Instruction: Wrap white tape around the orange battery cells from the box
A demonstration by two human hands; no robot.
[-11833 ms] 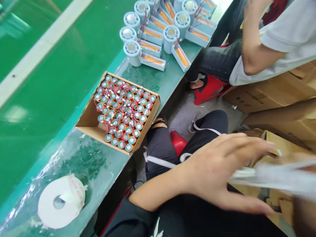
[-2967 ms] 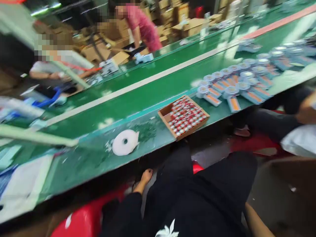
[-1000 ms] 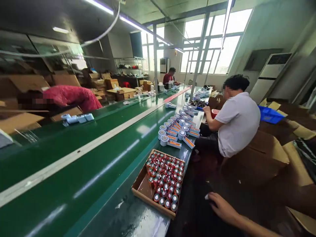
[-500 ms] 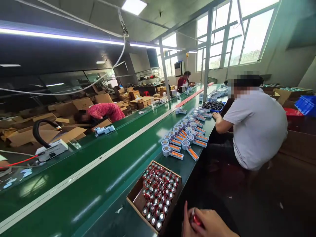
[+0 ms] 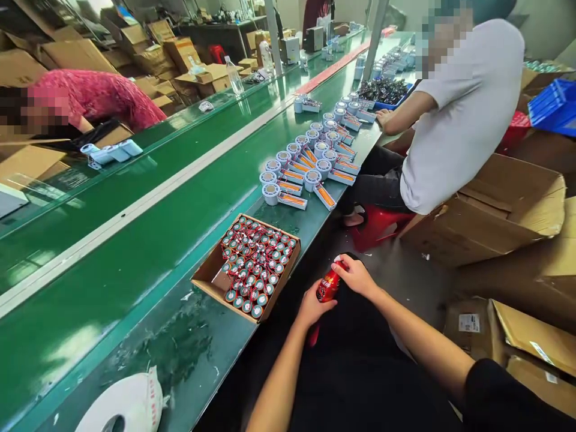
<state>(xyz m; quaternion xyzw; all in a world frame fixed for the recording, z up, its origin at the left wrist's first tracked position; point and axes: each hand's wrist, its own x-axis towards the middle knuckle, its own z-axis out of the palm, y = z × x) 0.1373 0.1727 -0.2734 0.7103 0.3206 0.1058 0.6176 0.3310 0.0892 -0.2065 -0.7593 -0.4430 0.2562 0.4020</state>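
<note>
Bottle (image 5: 327,286) upright between grips: left hand (image 5: 314,308) below, right hand (image 5: 355,275) on top.

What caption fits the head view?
Both hands, left and right, hold a red bottle beside a box of cells.

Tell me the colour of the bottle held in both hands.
Red, with white lettering; the bottle shows best in the head view.

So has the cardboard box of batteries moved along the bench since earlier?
No. The cardboard box sits at the bench's near edge, between the tape roll and the white fan units, as before; only the camera moved.
</note>
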